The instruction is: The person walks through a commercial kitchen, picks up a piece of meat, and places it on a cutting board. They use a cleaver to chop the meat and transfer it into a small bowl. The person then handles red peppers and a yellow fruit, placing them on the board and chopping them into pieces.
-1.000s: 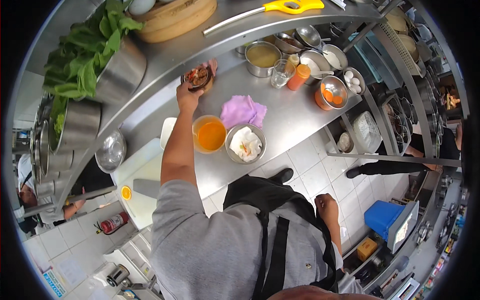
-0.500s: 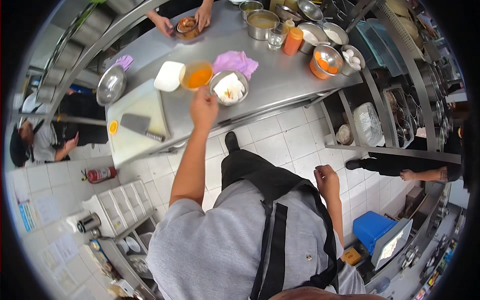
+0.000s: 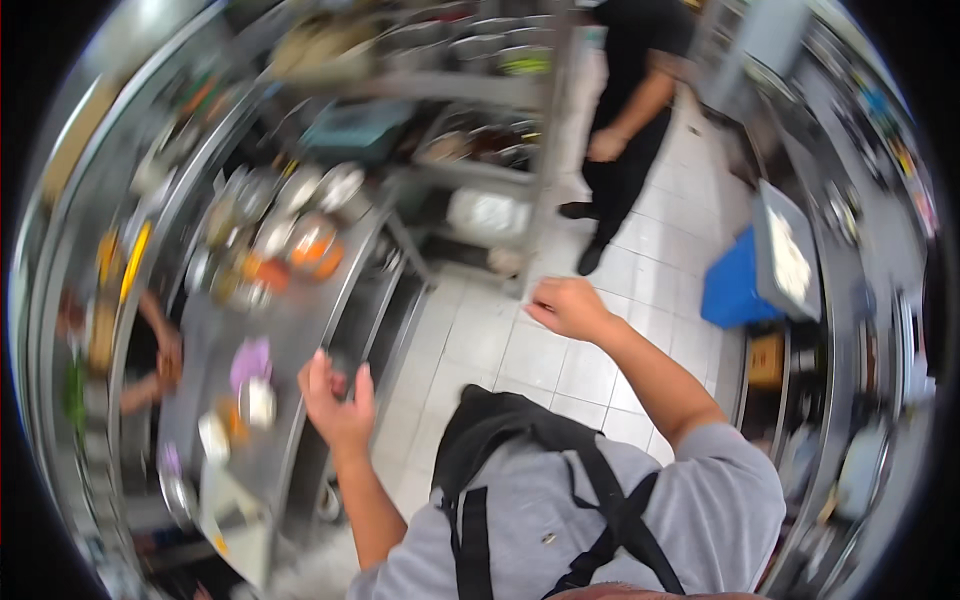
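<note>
My left hand hovers beside the steel work table, palm up with thumb and fingers apart, holding nothing. My right hand is raised over the tiled floor, its fingers curled in and nothing showing in them. Nearest my left hand on the table are a bowl with white food, a purple cloth, a bowl of orange liquid and a white square dish. These are blurred by motion.
Steel bowls, bottles and an orange-filled bowl crowd the table's far end. A shelf rack stands beyond. A person in black stands in the aisle. A blue bin is at right. Another person's hands show across the table.
My view has swung right, so the table now lies at left. My left hand has left the orange-liquid bowl and opened. My right hand has come up in front of me.
</note>
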Motion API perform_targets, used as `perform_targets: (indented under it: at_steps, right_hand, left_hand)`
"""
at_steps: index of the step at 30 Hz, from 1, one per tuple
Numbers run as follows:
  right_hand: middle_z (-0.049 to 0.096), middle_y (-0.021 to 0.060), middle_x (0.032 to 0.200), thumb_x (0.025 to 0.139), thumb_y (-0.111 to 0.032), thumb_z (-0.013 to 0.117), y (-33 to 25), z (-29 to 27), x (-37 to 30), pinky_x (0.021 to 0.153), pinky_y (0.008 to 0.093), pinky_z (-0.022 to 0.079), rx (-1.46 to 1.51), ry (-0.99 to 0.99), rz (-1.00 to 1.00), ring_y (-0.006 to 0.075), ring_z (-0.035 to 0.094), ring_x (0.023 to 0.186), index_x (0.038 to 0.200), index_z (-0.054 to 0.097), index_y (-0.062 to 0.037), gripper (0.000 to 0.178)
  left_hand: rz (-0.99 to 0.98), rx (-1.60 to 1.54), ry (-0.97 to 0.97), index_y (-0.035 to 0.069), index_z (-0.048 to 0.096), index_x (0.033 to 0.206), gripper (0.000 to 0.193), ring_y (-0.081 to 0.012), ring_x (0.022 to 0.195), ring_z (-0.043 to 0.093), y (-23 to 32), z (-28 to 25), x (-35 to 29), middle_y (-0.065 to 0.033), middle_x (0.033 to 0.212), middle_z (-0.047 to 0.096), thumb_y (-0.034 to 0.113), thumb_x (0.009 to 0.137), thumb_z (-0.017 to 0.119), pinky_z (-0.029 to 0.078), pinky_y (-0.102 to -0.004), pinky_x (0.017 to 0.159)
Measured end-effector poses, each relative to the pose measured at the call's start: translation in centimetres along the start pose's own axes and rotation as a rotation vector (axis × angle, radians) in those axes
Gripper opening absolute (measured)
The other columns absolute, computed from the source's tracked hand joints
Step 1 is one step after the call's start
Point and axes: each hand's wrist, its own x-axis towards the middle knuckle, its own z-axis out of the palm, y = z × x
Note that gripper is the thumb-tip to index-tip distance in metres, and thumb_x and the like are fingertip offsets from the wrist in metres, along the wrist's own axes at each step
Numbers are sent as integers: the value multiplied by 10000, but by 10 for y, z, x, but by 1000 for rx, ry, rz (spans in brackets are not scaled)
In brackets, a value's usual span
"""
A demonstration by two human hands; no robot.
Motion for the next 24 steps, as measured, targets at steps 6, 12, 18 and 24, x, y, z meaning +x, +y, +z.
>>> perform_targets:
  at_steps: [6, 12, 18, 24]
  right_hand:
    - [725, 161, 810, 950, -391, 783, 132, -25, 2, 706, 498, 541, 388, 290, 578, 374, 706, 777, 793, 705, -38, 394]
    - [756, 212, 1205, 872, -586, 806, 265, 150, -418, 986, 521, 576, 116, -561, 1294, 382, 711, 1174, 1165, 776, -58, 605]
    - [740, 126, 802, 944, -390, 772, 47, 13, -681, 586, 408, 575, 435, 681, 2425, 229, 718, 680, 878, 753, -3, 393]
    - [691, 106, 735, 971, -323, 758, -18, -13, -690, 477, 372, 502, 230, 1669, 2593, 200, 640, 556, 869, 707, -10, 333]
  left_hand:
    - [519, -210, -338, 89, 469, 1594, 934, -215, 855, 574, 95, 161, 120, -169, 1264, 598, 61, 780, 926, 491, -331, 686]
    - [686, -720, -778, 98, 603, 1511, 896, -342, 1125, 669, 251, 450, 162, -224, 1354, 596, 201, 720, 1011, 616, -406, 851]
    - [1115, -1247, -1109, 130, 662, 1461, 831, -249, 831, 680, 467, 627, 117, -181, 1328, 617, 244, 710, 1000, 594, -359, 701]
    - [1358, -1510, -1208, 194, 682, 1468, 807, -224, 755, 667, 644, 766, 44, -156, 1290, 640, 244, 720, 983, 575, -342, 628]
